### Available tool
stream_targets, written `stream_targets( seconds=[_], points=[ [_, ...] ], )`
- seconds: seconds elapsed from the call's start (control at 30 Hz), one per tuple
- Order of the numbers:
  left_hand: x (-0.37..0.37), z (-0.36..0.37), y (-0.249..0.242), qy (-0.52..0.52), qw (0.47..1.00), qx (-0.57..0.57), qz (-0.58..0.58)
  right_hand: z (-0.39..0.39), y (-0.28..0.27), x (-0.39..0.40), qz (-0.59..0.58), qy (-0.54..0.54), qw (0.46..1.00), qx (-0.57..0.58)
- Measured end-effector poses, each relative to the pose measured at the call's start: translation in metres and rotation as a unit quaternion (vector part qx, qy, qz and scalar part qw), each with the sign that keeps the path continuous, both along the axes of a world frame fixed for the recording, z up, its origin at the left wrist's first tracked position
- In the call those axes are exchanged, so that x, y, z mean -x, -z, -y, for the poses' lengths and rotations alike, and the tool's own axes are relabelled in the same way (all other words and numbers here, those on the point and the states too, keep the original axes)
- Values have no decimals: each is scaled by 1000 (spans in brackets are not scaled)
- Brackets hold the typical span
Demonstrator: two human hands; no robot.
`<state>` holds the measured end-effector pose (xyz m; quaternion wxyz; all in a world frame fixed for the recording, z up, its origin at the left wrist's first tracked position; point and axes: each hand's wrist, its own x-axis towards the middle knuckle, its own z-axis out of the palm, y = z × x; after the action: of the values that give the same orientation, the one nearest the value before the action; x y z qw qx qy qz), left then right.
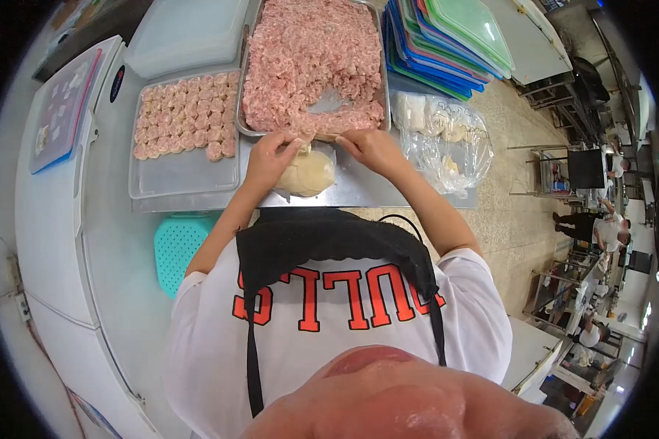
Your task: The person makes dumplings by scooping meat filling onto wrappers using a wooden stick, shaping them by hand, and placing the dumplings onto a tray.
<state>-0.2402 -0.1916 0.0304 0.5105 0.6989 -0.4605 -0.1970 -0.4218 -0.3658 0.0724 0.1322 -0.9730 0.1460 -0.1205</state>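
Observation:
My left hand [271,157] is closed, with thumb and fingertips around a small meat-filled dumpling [304,147] at the front edge of the metal tray. My right hand [373,151] pinches a thin, light brown flat stick [326,137] whose tip points at the dumpling. Just below the hands lies a stack of pale round dough wrappers [309,175]. Pink minced meat [307,58] fills most of the metal tray [385,88], with a scooped-out hollow near its front. Left of that, rows of open-topped dumplings [187,110] sit in a clear plastic tray [187,175].
Coloured plastic lids [447,44] are stacked at the back right. A clear bag [447,143] with white packs lies beside the metal tray. Translucent trays [187,36] stand at the back left. A turquoise perforated stool [179,252] is below the table. Other people [608,230] work far right.

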Motion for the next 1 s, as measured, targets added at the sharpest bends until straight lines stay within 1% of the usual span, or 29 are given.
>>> stream_targets(
  seconds=[0.03, 0.07, 0.1, 0.17, 0.2, 0.23, 0.27, 0.3, 0.37, 0.4, 0.43, 0.47, 0.5, 0.53, 0.57, 0.6, 0.63, 0.67, 0.7, 0.73, 0.77, 0.83, 0.87, 0.9, 0.97, 1.0],
  points=[
    [1, 1, -5, -1, 1000, 0, 0, 0, 4, -2, -31, 23, 995, -96],
    [1, 1, -9, -24, 998, -6, -58, -1, 9, -4, -62, 45, 978, -193],
    [1, 1, -11, -48, 992, -10, -115, -1, 16, -7, -61, 44, 978, -193],
    [-4, 8, -7, -60, 990, 10, -125, -1, 28, -9, 75, 59, 954, -284],
    [-5, 12, -9, -69, 988, 30, -134, -2, 23, -12, 75, 60, 954, -285],
    [-4, 15, -11, -68, 988, 29, -134, -3, 16, -15, 55, 71, 943, -320],
    [-2, 18, -14, -69, 986, 52, -146, -3, 10, -18, 36, 81, 931, -354],
    [1, 21, -21, -70, 982, 75, -158, -4, 9, -21, 36, 82, 931, -354],
    [13, 24, -39, -67, 979, 94, -166, -5, 8, -26, 94, 62, 882, -457],
    [19, 25, -44, -64, 977, 111, -173, -9, 0, -26, 94, 61, 882, -457],
    [25, 27, -44, -64, 977, 111, -173, -14, -12, -26, 77, 71, 861, -497],
    [29, 28, -44, -60, 984, 119, -123, -16, -19, -25, 60, 81, 838, -537],
    [33, 30, -42, -55, 988, 126, -72, -15, -17, -24, 60, 81, 838, -537],
    [34, 30, -37, -55, 988, 126, -72, -13, -12, -23, 47, 78, 815, -572],
    [33, 32, -28, -64, 981, 132, -125, -11, -10, -22, 34, 74, 791, -606],
    [30, 33, -21, -73, 972, 137, -177, -12, -12, -19, 35, 73, 791, -606],
    [24, 33, -18, -72, 972, 136, -175, -13, -15, -16, 49, 74, 771, -630],
    [16, 33, -14, -59, 938, 177, -294, -13, -17, -11, 62, 74, 751, -654],
    [10, 33, -12, -44, 887, 215, -407, -9, -15, -7, 64, 74, 751, -653],
    [6, 33, -20, -55, 858, 244, -449, -3, -8, -1, 59, 80, 754, -649],
    [2, 32, -28, -53, 859, 245, -447, 3, -3, 5, 55, 86, 759, -643],
    [-6, 30, -39, -44, 806, 293, -513, 11, 1, 14, 42, 99, 766, -634],
    [-10, 31, -42, -50, 777, 276, -564, 14, 3, 17, 27, 112, 772, -626],
    [-11, 32, -48, -48, 777, 276, -563, 16, 1, 20, 28, 112, 772, -625],
    [-11, 35, -59, 69, 711, 276, -643, 18, -5, 23, 5, 130, 805, -579],
    [-12, 40, -56, 71, 712, 276, -642, 20, -8, 24, 8, 129, 806, -578]
  ],
)
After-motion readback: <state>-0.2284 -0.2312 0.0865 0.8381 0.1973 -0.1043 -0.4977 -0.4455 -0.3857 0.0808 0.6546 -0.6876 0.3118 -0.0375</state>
